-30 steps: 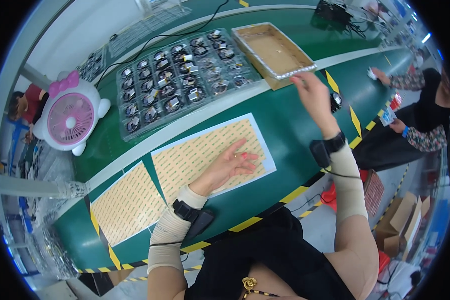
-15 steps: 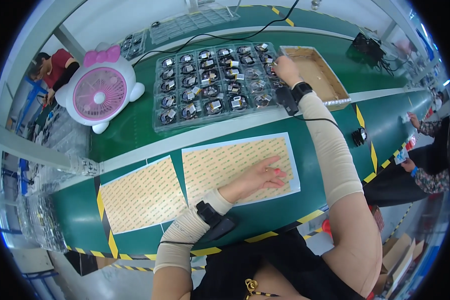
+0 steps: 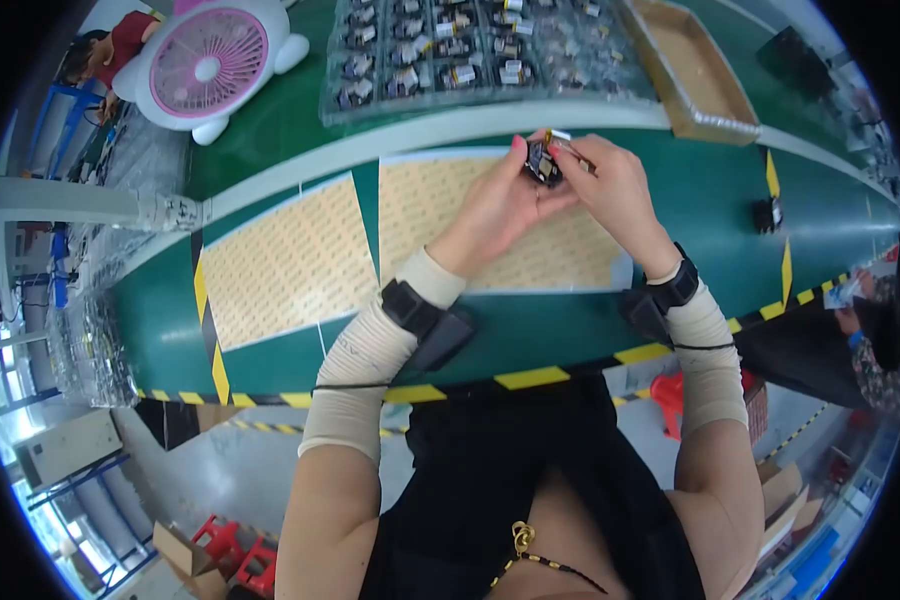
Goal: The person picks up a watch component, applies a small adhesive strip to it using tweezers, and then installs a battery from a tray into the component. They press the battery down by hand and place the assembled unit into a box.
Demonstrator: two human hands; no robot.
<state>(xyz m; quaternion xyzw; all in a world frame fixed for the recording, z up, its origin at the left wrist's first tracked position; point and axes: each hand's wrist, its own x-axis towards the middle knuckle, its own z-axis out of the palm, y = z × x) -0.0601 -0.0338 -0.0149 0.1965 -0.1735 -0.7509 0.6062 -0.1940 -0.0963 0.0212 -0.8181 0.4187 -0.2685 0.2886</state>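
My left hand [image 3: 495,215] is closed around the edge of a small black round electronic module [image 3: 542,165], palm turned up. The closed fingers of my right hand [image 3: 620,195] grip the module from its right side. A small silver piece with a yellow end [image 3: 558,136] stands out at the module's top; how it is attached cannot be made out. Both hands are above the right one of two tan printed sheets [image 3: 425,195]. The other tan sheet [image 3: 290,265] lies to the left on the green bench.
A clear compartment tray [image 3: 410,108] of similar modules sits on the raised shelf, beside an open cardboard box [image 3: 695,75]. At the left stands a pink-and-white fan [image 3: 207,68]. One black module [image 3: 768,215] lies at the right. Other people are at both sides.
My right hand has come from the tray down to my left hand with a module. My left hand has lifted off the sheet and closed on it. The view has tilted down.
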